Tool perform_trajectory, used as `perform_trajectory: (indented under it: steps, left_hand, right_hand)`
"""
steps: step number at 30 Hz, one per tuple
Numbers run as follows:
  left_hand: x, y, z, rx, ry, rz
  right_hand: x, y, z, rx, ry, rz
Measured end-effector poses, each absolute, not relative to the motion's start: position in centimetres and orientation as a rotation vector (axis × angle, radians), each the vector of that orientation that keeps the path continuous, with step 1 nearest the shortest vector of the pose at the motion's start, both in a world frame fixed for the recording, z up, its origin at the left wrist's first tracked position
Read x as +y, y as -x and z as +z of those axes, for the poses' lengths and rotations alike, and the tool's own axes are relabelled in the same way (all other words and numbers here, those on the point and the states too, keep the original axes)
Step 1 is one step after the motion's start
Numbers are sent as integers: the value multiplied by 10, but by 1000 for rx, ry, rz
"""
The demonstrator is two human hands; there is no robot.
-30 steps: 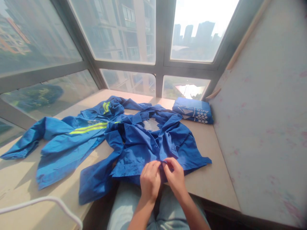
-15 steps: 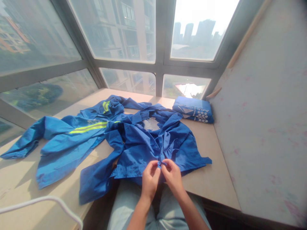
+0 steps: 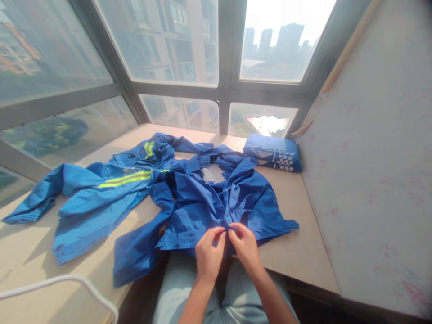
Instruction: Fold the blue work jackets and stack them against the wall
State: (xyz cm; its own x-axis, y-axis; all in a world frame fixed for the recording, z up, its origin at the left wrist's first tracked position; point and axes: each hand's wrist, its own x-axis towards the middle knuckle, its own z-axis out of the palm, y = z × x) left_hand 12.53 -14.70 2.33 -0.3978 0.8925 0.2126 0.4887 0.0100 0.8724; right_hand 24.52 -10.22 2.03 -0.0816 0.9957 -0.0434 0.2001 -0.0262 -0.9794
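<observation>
Pinches the plain blue jacket (image 3: pixel 192 213) low on its front with left hand (image 3: pixel 208 254) and right hand (image 3: pixel 245 246), seemingly to keep both edges together.

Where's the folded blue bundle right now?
In the head view, the folded blue bundle lies back right on the tabletop, between the unstriped jacket and the wall.

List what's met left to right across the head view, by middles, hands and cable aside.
Blue jacket with yellow stripes → plain blue jacket → folded blue bundle with white print → pale pink-flecked wall.
</observation>
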Motion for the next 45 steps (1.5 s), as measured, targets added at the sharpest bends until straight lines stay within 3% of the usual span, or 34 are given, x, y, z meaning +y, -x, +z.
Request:
perform_trajectory:
  steps: [10, 21, 29, 45]
  left_hand:
    - [-148, -125, 27, 1946, -1744, 1335]
    - [-143, -127, 24, 1957, -1316, 1436]
    - [-142, -128, 17, 1593, -967, 1381]
    - [-141, -132, 10, 1694, -916, 1424]
  right_hand:
    - [-105, -247, 25, -1491, 1308, 1104]
    - [-112, -246, 35, -1640, 1135, 1093]
    - [-112, -251, 20, -1581, 1180, 1111]
    - [-110, -252, 20, -1728, 1096, 826]
